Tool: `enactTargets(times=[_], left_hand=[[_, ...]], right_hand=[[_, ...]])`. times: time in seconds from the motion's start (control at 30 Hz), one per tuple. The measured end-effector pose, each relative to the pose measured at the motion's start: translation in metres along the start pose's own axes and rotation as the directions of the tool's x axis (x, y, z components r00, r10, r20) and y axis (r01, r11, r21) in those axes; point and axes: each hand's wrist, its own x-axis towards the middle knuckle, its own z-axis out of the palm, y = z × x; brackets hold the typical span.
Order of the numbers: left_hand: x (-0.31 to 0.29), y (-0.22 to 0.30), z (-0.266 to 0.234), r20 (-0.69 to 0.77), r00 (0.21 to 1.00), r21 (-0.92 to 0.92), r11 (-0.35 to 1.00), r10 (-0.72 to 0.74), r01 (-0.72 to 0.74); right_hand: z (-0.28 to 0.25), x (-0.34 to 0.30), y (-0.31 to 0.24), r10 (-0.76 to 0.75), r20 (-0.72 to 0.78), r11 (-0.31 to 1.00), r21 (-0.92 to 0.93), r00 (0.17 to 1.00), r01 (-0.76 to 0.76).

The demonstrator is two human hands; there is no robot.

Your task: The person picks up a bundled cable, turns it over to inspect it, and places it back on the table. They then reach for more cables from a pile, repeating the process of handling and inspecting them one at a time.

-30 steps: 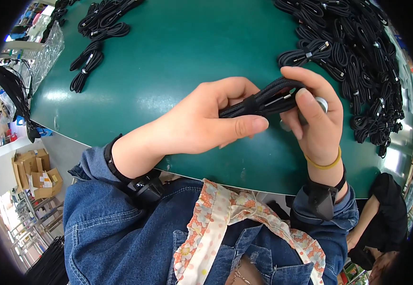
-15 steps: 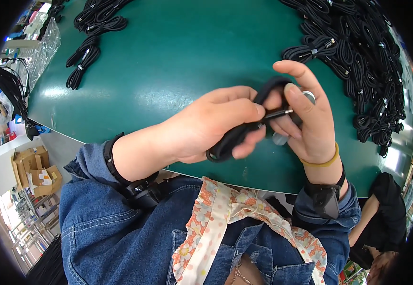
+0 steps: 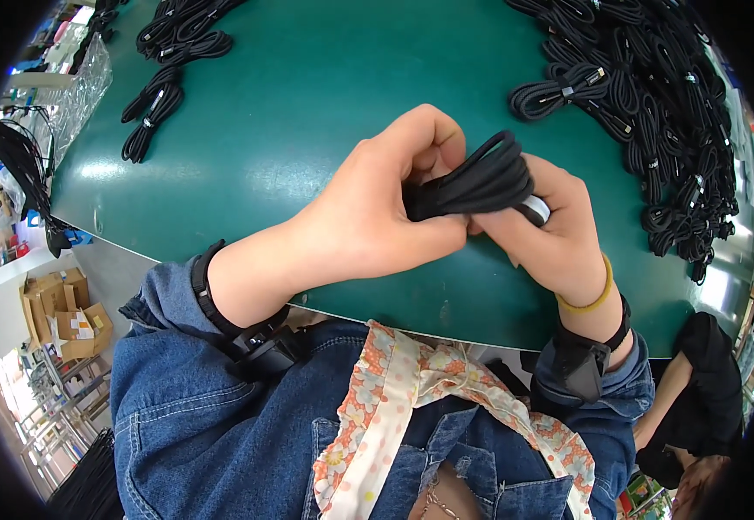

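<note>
One cable coil (image 3: 481, 184) sits clasped in the left hand (image 3: 370, 208). At the coil's four o'clock, the right hand's (image 3: 560, 238) grip is unclear.

A workshop or factory floor is suggested by coiled cables (image 3: 651, 130) heaped on a green table (image 3: 307, 104), cartons (image 3: 82, 334) and metal racks (image 3: 61, 407) seen beyond, and a co-worker (image 3: 708, 390) nearby.
</note>
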Motion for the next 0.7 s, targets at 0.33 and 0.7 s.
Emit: enactTargets(times=[0.33, 0.7], left_hand=[[0.002, 0.019, 0.001, -0.071, 0.997, -0.150, 0.988, -0.038, 0.027], [-0.009, 0.098, 0.005, 0.084, 0.980, -0.419, 0.899, 0.178, -0.127]], right_hand=[[-0.022, 0.003, -0.015, 0.104, -0.301, 0.934, 0.358, 0.948, 0.011], [-0.007, 0.007, -0.143, -0.299, -0.489, 0.914, 0.099, 0.819, 0.393]])
